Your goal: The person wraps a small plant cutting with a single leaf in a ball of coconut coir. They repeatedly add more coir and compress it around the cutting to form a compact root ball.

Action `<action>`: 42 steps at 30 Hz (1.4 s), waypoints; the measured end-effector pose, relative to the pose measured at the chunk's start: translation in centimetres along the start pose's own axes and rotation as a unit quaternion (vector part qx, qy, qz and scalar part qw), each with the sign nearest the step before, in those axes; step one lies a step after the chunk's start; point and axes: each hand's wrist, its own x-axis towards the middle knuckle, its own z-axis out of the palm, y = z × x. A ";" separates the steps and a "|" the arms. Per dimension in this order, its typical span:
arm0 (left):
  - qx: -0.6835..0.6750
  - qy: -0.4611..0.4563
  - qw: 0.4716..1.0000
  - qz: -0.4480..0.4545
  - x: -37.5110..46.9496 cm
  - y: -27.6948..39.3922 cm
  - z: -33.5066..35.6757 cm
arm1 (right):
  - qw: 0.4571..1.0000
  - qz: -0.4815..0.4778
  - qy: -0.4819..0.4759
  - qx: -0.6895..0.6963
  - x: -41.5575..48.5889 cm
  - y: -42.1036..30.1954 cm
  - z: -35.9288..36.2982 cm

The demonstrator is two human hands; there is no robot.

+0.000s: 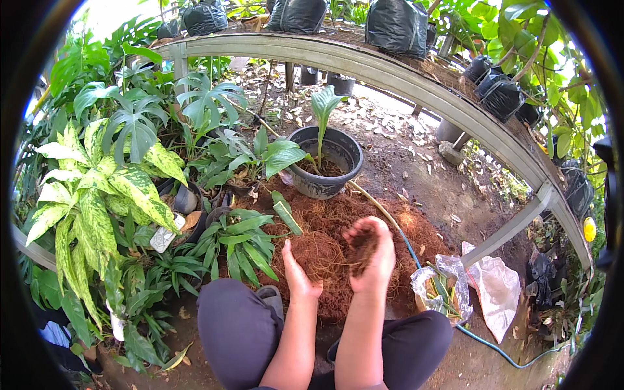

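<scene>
Reddish-brown fibrous potting material [317,253], apparently coconut coir, lies heaped on the ground in front of my knees. My left hand [300,273] is at the heap's near left part, palm turned inward, fingers extended and holding nothing visible. Across from it, my right hand [374,253] is cupped with dark crumbly material in its palm, its fingers curled inward. Beyond both hands stands a round black plastic pot [324,187] with a single young leafy plant [323,109] upright in it. The soil inside sits well below the pot's rim.
A hose [409,243] runs across the heap. Clear plastic bag with plant cuttings [443,292] and white sack [497,287] lie right. Dense variegated foliage [97,185] crowds the left, with a phone-like object [165,235] among it. A metal-framed bench [341,51] arches beyond, bearing black bags [397,27].
</scene>
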 end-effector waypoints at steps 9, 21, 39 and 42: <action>-0.043 -0.029 0.998 0.033 0.0 0.3 -0.2 | 0.769 -0.137 -0.162 -0.603 -1.6 4.5 2.3; -0.033 -0.061 0.994 0.084 1.8 -0.2 -2.7 | 0.795 -0.244 -0.178 -0.525 -3.0 5.6 0.7; -0.040 0.034 0.997 0.058 0.9 0.6 -0.7 | 0.807 -0.262 -0.216 -0.483 -2.2 5.6 0.0; -0.045 0.002 0.995 0.091 0.5 0.7 -0.3 | 0.845 -0.243 -0.216 -0.425 -1.9 6.0 -0.3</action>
